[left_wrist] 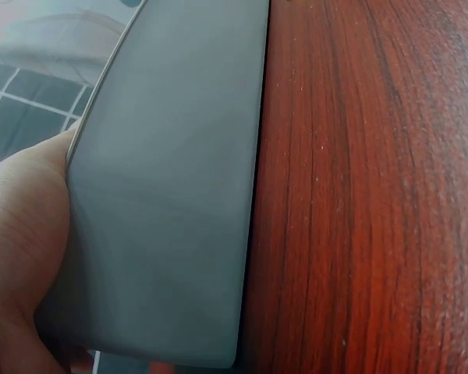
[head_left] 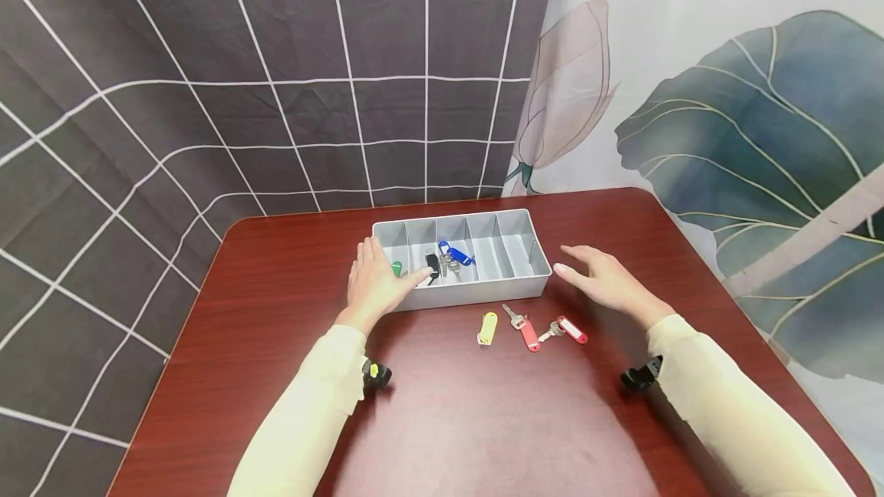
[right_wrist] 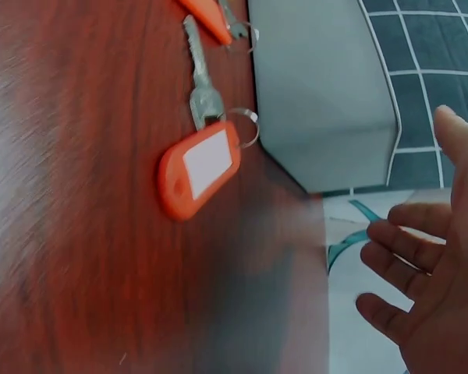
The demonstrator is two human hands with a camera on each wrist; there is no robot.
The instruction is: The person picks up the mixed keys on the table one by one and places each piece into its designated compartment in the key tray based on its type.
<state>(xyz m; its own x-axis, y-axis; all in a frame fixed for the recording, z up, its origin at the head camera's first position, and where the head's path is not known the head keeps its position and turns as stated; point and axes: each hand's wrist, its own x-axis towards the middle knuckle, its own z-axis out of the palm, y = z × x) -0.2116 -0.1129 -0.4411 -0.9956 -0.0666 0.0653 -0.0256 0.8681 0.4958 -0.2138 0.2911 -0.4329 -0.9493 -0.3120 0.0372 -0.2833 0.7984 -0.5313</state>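
Note:
A grey tray with compartments [head_left: 476, 292] stands towards the back of the table. My left hand [head_left: 375, 280] grips its front left corner, fingers along the left end and thumb over the front rim; the left wrist view shows the thumb side of the hand [left_wrist: 19, 241] against the tray's wall [left_wrist: 164, 179]. Off the tray's right end, my right hand [head_left: 604, 278] hovers with fingers spread and nothing in it. Inside the tray lie blue key tags [head_left: 459, 256] with keys, a black key [head_left: 433, 264] and a green tag [head_left: 397, 268], partly hidden by the left hand.
In front of the tray lie a yellow key tag [head_left: 487, 328], a red key tag [head_left: 529, 335] with a key, and another red tag [head_left: 572, 330] with a white label and key. Behind the reddish-brown table [head_left: 290, 267] hangs a dark grid-patterned curtain [head_left: 387, 37].

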